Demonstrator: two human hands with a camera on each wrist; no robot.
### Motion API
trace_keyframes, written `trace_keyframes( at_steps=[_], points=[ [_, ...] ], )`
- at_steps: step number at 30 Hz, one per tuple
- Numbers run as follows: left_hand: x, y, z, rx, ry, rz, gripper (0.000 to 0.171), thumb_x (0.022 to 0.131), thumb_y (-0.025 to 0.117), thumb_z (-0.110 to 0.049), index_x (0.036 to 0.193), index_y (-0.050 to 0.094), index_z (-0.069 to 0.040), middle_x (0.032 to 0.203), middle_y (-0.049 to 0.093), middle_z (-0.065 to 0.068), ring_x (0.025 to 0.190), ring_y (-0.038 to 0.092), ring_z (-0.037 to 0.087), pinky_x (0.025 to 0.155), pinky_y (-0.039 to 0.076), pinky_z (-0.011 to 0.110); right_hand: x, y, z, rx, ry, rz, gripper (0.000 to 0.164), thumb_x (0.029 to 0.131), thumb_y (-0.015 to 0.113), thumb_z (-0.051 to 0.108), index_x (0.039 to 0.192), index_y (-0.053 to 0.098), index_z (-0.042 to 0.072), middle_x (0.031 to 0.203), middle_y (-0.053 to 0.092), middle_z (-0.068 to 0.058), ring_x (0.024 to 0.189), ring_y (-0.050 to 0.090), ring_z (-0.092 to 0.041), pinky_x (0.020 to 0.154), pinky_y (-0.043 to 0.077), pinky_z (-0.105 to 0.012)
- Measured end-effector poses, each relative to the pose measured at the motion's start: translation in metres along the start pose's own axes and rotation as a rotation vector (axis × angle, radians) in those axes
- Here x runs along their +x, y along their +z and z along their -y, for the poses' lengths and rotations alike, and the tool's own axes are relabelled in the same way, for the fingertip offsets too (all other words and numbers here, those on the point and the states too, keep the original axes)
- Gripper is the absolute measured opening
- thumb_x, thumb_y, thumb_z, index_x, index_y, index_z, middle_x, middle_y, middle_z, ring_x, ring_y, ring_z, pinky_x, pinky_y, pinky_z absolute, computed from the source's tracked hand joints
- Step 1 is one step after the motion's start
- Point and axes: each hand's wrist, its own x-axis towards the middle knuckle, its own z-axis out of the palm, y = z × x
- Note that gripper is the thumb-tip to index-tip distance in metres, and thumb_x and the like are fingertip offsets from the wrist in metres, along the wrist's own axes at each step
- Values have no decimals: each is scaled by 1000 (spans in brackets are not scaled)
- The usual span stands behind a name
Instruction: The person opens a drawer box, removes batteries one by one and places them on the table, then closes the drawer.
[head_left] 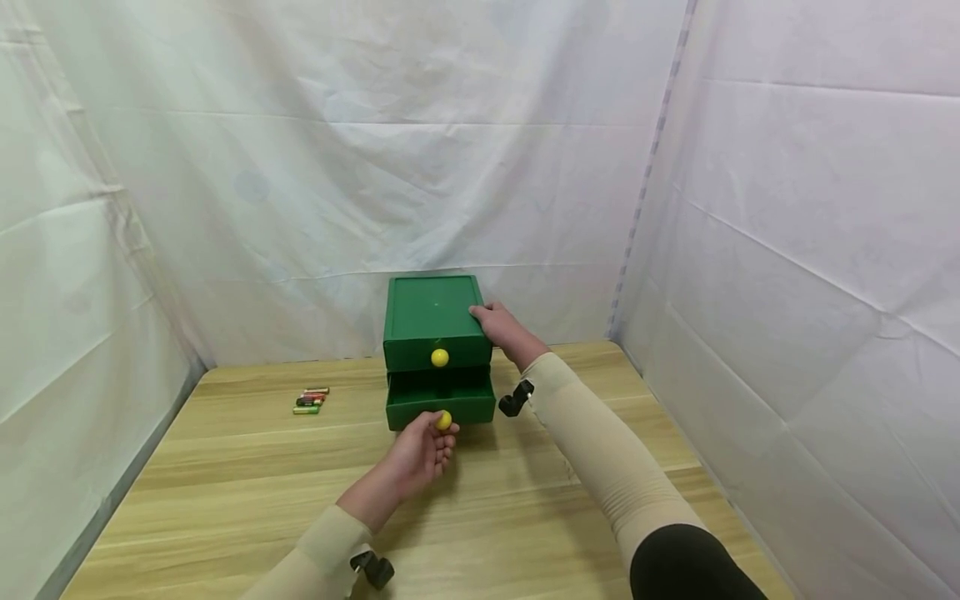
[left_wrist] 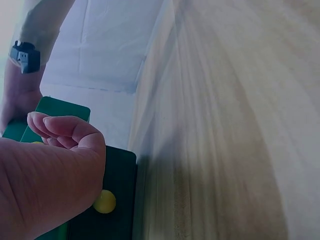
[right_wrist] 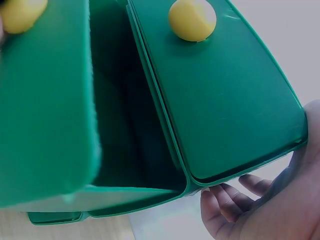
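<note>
A green two-drawer cabinet (head_left: 435, 304) stands on the table. Its top drawer, with a yellow knob (head_left: 439, 357), is closed, while the lower drawer (head_left: 476, 408) is pulled out and its visible inside looks bare. My left hand (head_left: 420, 457) pinches the lower drawer's yellow knob (head_left: 445, 421) between thumb and fingers. In the left wrist view that knob (left_wrist: 104, 201) shows beside the hand. My right hand (head_left: 504, 326) grips the cabinet's right upper edge, thumb on top. Seen from the right wrist, its fingers (right_wrist: 227, 202) bend along the cabinet's side.
Several small batteries (head_left: 310, 402) lie in a group on the wooden table (head_left: 247, 467), left of the cabinet. White sheeting (head_left: 360, 167) hangs behind the table and along both sides.
</note>
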Motion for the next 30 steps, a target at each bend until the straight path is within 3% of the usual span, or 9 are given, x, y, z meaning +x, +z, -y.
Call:
trace_keyframes(
  at_steps=[20,30],
  points=[
    [33,-5,-13,-77,29,-45,39,102,51,-42,108,58,-4,87,56,1,75,46,14,69,39,28,-1,-1,0,2,-9,-15,73,105,44,51,156,24,3,149,39,-20,132,47,-35,108,41,-51],
    [43,-7,-19,-82,39,-111,41,101,52,-42,110,58,-3,86,55,1,74,46,14,69,39,28,-2,1,0,-7,-10,-6,74,104,44,52,156,25,2,149,41,-20,132,48,-34,108,41,-51]
  ],
)
